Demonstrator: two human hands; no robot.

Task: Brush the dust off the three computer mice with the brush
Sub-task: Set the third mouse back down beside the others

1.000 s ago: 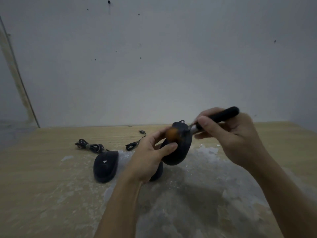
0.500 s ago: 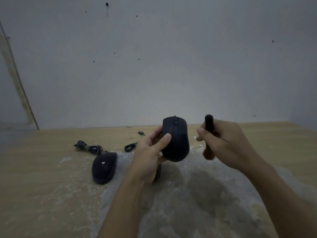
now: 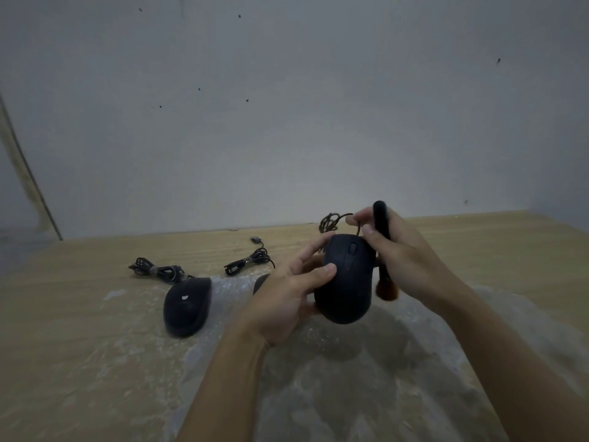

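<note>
Above the surface [image 3: 79, 314], the left hand [image 3: 287, 298] grips a black mouse [image 3: 345, 279], top up. Just beside it, the right hand [image 3: 404, 260] holds the brush [image 3: 384, 250], bristles down, and pinches the mouse's cable [image 3: 331, 220]. Another mouse [image 3: 186, 306] lies left.
</note>
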